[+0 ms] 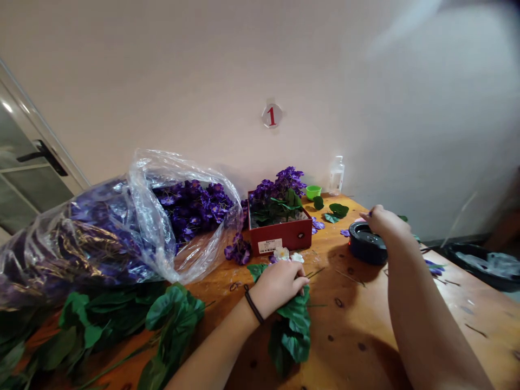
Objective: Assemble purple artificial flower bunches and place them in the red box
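Observation:
My left hand (282, 286), with a dark band at its wrist, is closed on a spray of artificial green leaves (294, 319) low over the table. Thin stems stick out past its fingers. Small white flowers (284, 254) show just beyond the knuckles. My right hand (384, 221) is pinched above the rim of a round black pot (368, 244) with a small red light on its side. A tiny dark purple bit shows at those fingertips, too small to name. What lies inside the pot is mostly hidden by the hand.
A clear plastic bag (152, 238) of purple artificial flowers lies at left, above green leaf bunches (170, 319). Behind my left hand stands a red box (280, 234) holding purple flowers. Further back are a green cup (313, 192) and clear bottle (337, 176). A black bin (487, 265) is right.

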A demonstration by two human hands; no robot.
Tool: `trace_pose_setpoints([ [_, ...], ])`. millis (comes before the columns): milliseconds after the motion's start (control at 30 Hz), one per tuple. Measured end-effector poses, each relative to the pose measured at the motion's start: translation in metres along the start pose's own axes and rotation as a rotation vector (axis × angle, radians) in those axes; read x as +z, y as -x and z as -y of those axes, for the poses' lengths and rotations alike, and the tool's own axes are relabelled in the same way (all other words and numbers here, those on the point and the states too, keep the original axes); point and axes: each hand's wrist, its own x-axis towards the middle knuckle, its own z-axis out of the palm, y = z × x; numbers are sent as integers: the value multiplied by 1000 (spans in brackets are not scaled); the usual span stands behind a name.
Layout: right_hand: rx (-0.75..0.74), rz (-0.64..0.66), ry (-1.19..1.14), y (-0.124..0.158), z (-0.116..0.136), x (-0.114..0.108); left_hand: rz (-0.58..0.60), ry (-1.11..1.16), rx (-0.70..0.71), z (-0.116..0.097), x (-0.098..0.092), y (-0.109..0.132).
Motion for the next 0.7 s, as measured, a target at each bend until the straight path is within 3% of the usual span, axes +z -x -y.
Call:
trace_pose_setpoints([
  [133, 88, 9, -57, 9, 6, -12, -123, 240, 37, 2, -11, 0],
  [233, 125, -31, -92, 12, 9, -14, -249, 300, 93, 1, -24, 4],
  [367, 172, -38, -138, 14, 10, -16, -449, 233, 210, -2, -44, 13],
  [467, 220, -118, -174, 16, 11, -18, -549, 140, 265, -1, -53, 19],
  [633, 243, -337, -238, 23, 14, -27, -636, 8, 312, 4, -62, 26],
  [700, 237, -342, -288, 25, 14, -30, -650, -7, 331, 5, -65, 28],
])
